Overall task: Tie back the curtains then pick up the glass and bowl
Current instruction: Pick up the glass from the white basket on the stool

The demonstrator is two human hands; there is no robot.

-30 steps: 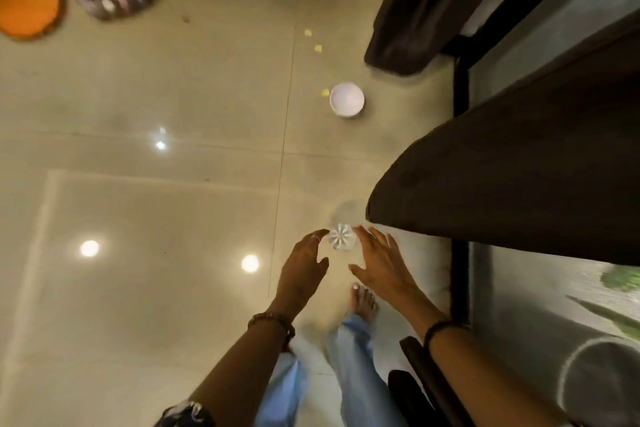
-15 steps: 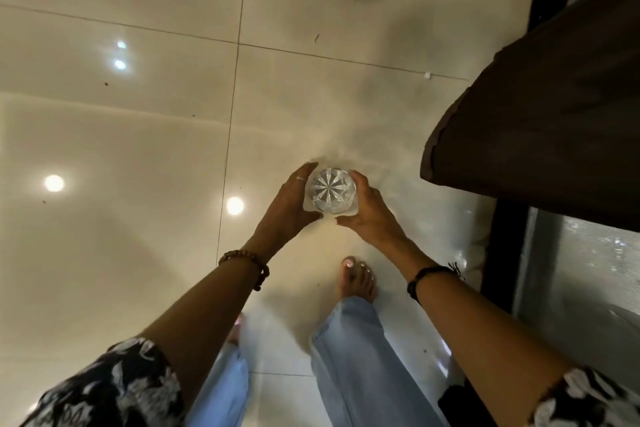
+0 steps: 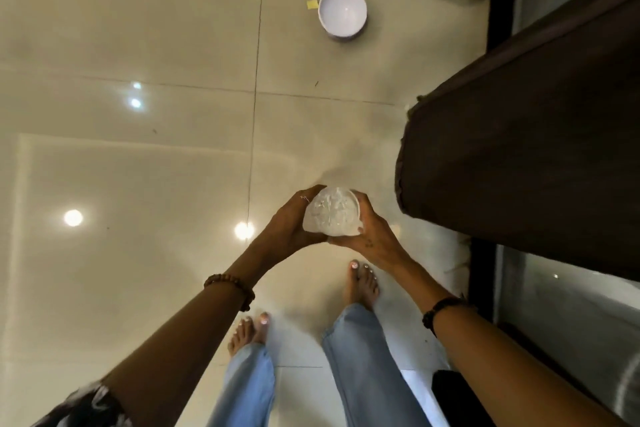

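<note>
While the glossy tiled floor fills most of the view, a dark curtain hangs at the right. Bare feet in light jeans stand below. Both hands cup the clear glass between them above the floor: the left hand curls round its left side, the right hand round its right. Farther ahead the white bowl sits on the floor, a small yellow scrap just beside it.

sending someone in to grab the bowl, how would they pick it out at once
Look at the glossy beige tile floor, ahead of the person's feet and left of the dark curtain. The bowl sits there alone, small, round, white and empty, with a yellow scrap at its left rim.
</note>
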